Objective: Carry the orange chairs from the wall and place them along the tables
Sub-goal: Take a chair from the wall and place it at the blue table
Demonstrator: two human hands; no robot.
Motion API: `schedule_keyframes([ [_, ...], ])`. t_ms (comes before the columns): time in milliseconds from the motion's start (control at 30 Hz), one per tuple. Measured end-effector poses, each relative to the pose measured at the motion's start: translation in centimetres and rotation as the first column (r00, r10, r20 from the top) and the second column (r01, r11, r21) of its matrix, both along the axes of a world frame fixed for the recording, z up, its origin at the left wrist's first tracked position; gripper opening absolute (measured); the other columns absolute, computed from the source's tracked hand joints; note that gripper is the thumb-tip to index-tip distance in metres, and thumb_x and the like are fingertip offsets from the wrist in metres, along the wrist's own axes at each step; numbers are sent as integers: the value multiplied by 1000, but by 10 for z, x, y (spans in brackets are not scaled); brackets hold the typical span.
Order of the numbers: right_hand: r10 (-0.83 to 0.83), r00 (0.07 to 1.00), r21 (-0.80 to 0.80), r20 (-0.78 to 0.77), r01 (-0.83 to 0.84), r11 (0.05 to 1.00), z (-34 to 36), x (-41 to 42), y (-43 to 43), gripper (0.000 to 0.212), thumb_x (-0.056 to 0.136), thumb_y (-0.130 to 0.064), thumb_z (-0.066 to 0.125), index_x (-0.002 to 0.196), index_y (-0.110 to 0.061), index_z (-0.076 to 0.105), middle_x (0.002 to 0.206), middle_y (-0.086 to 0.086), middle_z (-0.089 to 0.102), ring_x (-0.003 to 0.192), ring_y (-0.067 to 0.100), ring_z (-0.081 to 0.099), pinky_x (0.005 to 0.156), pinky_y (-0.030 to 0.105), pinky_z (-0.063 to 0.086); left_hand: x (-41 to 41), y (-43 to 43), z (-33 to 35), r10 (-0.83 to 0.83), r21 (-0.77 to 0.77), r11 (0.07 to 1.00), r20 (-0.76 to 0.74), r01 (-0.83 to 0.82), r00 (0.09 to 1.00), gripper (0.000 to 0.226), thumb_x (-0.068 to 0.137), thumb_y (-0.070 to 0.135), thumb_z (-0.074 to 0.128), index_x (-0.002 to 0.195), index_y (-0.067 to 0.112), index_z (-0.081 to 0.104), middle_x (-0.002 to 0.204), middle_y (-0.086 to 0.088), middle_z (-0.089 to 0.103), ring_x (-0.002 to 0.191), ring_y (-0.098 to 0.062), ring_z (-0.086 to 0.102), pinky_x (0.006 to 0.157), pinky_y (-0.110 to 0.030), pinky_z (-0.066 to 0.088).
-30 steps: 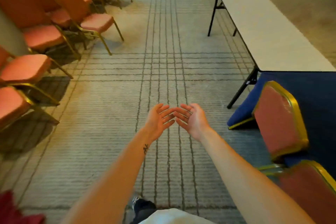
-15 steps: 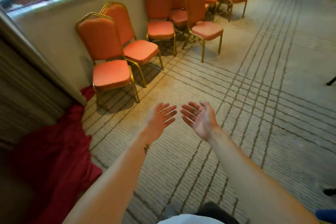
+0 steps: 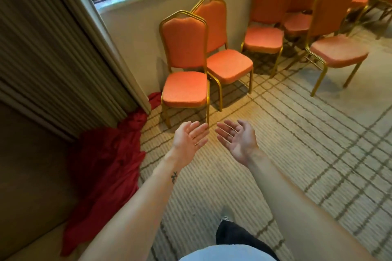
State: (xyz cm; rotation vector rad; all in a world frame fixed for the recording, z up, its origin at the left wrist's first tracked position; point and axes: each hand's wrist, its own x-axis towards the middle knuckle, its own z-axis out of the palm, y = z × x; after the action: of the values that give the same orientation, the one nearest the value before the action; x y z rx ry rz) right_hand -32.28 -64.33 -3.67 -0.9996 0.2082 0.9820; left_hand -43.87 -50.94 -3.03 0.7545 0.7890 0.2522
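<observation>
Closer now, the wall-end orange chair (image 3: 185, 88) fronts open carpet (image 3: 297, 133).

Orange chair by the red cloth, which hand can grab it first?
Probably the left hand: open, fingertips by the front leg of the orange chair. The right hand is open too, but farther right over carpet.

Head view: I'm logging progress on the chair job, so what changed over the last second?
The view swung from the aisle toward the wall and closed in on the nearest orange chair. Nothing was taken hold of or let go. The left hand and right hand stay open, palms up, empty; that chair stands unmoved.
</observation>
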Motion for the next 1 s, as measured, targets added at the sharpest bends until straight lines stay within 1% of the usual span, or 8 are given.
schedule_keyframes([
  [67, 41, 999, 5, 9, -41, 999, 6, 34, 32, 42, 102, -38, 40, 119, -6, 61, 117, 18, 71, 106, 31, 69, 101, 44, 49, 28, 26, 6, 50, -8, 999, 11, -50, 999, 49, 107, 34, 34, 146, 7, 44, 130, -14, 68, 122, -32, 64, 111, -50, 45],
  [200, 110, 994, -17, 17, -110, 994, 16, 85, 88, 45, 103, -39, 40, 125, -6, 61, 118, 16, 72, 112, 31, 68, 99, 43, 53, 67, 70, 11, 150, -55, 987, 1, -150, 989, 47, 107, 34, 34, 145, 7, 45, 130, -15, 67, 120, -32, 64, 100, -45, 51],
  [367, 161, 987, -35, 14, -161, 986, 19, 135, 160, 44, 103, -37, 41, 125, -5, 61, 119, 18, 71, 112, 33, 68, 94, 42, 53, 117, 141, 10, 229, -65, 971, -12, -229, 973, 47, 106, 33, 36, 144, 6, 47, 125, -14, 69, 119, -33, 64, 102, -45, 50],
  [467, 176, 984, -50, 12, -175, 983, 15, 162, 214, 45, 103, -36, 41, 127, -3, 60, 117, 19, 71, 109, 32, 68, 89, 40, 54, 143, 188, 6, 229, -60, 971, -25, -230, 973, 47, 106, 33, 38, 142, 6, 49, 127, -13, 69, 119, -32, 65, 102, -44, 50],
  [700, 206, 977, -95, 61, -200, 975, 1, 206, 357, 43, 103, -37, 42, 126, -6, 61, 120, 17, 71, 110, 32, 68, 94, 43, 54, 186, 332, -16, 221, -53, 974, -15, -222, 975, 43, 107, 33, 36, 141, 9, 48, 124, -12, 71, 117, -31, 66, 103, -46, 50],
  [800, 201, 974, -113, 103, -189, 975, 10, 237, 419, 41, 103, -38, 43, 125, -8, 61, 117, 15, 73, 109, 31, 70, 92, 42, 55, 215, 401, -13, 160, -48, 986, -15, -160, 987, 44, 107, 34, 37, 141, 9, 49, 124, -11, 71, 116, -31, 68, 103, -46, 51],
  [900, 167, 971, -115, 170, -149, 982, 26, 272, 477, 42, 104, -38, 41, 128, -9, 59, 119, 15, 72, 108, 31, 70, 96, 44, 55, 250, 466, 2, 116, -1, 993, 5, -116, 993, 44, 108, 34, 36, 141, 9, 50, 123, -10, 72, 115, -30, 68, 102, -45, 52],
  [1000, 162, 972, -134, 170, -140, 981, 27, 286, 518, 42, 104, -39, 40, 130, -10, 59, 119, 15, 72, 108, 32, 70, 98, 45, 55, 267, 508, 12, 110, -42, 993, 29, -108, 994, 44, 109, 35, 34, 140, 10, 51, 124, -10, 71, 117, -30, 67, 104, -46, 51],
])
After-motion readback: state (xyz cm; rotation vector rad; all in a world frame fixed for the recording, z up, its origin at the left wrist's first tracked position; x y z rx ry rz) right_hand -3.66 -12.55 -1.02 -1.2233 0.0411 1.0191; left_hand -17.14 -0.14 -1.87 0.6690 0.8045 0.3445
